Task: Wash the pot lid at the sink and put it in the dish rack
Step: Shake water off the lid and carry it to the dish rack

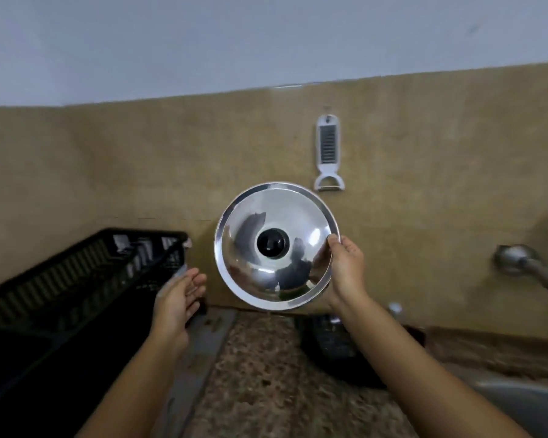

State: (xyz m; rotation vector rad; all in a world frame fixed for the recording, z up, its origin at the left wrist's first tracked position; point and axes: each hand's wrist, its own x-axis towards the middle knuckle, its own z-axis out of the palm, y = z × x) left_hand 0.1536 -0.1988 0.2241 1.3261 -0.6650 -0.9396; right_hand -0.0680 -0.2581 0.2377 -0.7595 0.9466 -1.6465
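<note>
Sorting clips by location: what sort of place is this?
Likely a home kitchen's washing-up corner: a black plastic dish rack on a speckled stone counter, a wall-mounted metal tap, a white peeler-grater hanging above.

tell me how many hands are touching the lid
1. The right hand grips the lid by its right rim, holding it upright. The left hand is open and apart from it, beside the dish rack.

Open gap between dish rack (86,273) and raised pot lid (276,245); left hand (179,294) occupies it. Worktop (266,374) below lid bare; dark pot (336,349) stands right of it.
</note>
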